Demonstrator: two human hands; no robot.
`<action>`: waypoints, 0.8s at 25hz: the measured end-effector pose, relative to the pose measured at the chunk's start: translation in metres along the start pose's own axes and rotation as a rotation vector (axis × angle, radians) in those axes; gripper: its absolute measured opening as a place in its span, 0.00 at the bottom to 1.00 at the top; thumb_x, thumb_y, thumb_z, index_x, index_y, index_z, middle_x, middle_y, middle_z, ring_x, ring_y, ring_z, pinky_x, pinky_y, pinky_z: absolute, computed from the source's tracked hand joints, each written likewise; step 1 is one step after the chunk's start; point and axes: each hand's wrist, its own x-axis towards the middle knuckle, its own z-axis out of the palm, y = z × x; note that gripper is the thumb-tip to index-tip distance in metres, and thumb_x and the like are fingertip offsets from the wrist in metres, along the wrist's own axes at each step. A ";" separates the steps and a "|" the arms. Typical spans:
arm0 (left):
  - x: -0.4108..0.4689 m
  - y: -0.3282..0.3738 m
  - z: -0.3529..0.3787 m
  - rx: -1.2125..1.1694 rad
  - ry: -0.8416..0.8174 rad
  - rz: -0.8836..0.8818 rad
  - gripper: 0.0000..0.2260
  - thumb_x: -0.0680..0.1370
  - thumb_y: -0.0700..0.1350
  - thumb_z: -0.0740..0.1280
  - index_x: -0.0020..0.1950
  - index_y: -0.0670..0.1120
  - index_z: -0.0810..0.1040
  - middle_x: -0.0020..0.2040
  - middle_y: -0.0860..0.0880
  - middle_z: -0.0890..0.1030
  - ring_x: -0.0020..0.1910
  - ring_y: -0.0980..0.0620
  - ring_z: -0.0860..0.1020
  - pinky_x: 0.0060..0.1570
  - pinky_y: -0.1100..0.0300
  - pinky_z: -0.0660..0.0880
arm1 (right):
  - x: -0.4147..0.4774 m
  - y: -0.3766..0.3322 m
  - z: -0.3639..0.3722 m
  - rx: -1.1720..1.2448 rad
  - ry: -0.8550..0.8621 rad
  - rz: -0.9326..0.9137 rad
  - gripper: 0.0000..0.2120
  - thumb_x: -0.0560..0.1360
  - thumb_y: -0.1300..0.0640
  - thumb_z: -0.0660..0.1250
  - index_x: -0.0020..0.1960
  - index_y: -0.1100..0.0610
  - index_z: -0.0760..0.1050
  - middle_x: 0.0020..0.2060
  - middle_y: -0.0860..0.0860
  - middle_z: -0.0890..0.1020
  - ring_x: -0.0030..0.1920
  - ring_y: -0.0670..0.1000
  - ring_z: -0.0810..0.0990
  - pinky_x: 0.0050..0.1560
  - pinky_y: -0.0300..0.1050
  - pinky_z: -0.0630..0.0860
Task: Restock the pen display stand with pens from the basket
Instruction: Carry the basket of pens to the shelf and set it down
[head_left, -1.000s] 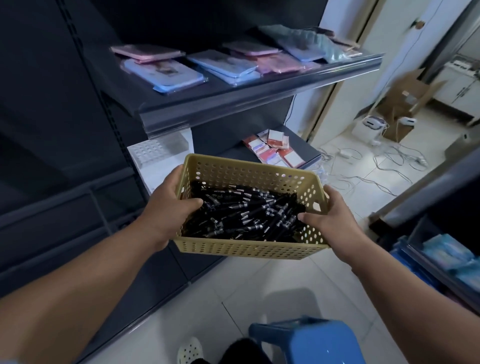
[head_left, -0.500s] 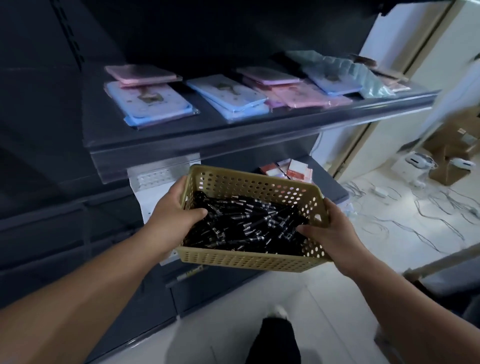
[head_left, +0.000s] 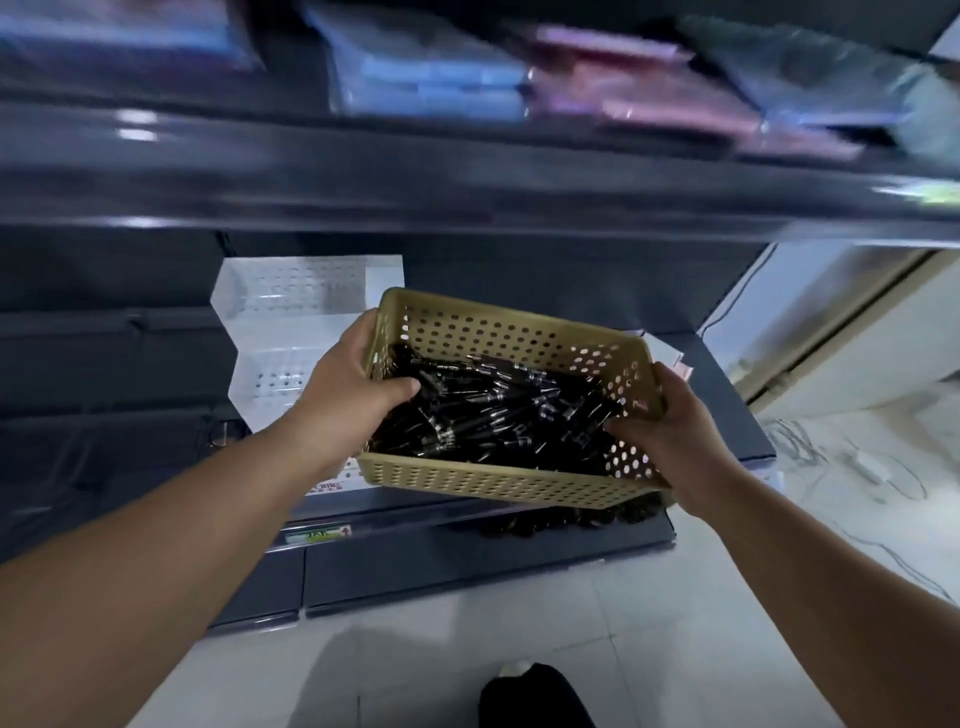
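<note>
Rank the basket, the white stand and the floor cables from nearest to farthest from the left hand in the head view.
1. Basket: the left hand grips its left rim.
2. Stand: just behind the hand, to its left.
3. Cables: far right, on the floor.

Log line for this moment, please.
left hand: grips basket | right hand: grips basket | pens: in basket | display stand: behind basket

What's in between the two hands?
In the head view, the tan basket of black pens sits between the left hand and right hand, both gripping it.
</note>
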 end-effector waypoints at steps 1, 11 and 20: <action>0.003 -0.009 0.004 -0.001 0.002 0.008 0.28 0.73 0.34 0.70 0.65 0.60 0.69 0.57 0.57 0.79 0.56 0.56 0.78 0.55 0.58 0.74 | 0.006 0.009 0.003 0.005 -0.005 -0.014 0.33 0.66 0.67 0.76 0.67 0.48 0.71 0.50 0.49 0.84 0.50 0.54 0.84 0.50 0.53 0.81; -0.021 -0.074 0.038 -0.023 0.043 0.086 0.24 0.73 0.31 0.65 0.61 0.56 0.71 0.51 0.53 0.79 0.48 0.54 0.78 0.44 0.59 0.74 | 0.012 0.079 0.010 -0.067 -0.044 -0.154 0.19 0.69 0.67 0.71 0.56 0.52 0.77 0.43 0.50 0.84 0.38 0.48 0.83 0.38 0.45 0.79; -0.068 -0.075 0.054 -0.059 0.091 0.085 0.23 0.73 0.32 0.67 0.62 0.54 0.73 0.51 0.50 0.81 0.49 0.50 0.80 0.44 0.56 0.77 | -0.013 0.085 -0.013 -0.008 -0.123 -0.194 0.20 0.69 0.63 0.73 0.59 0.52 0.76 0.46 0.53 0.84 0.44 0.54 0.83 0.44 0.52 0.81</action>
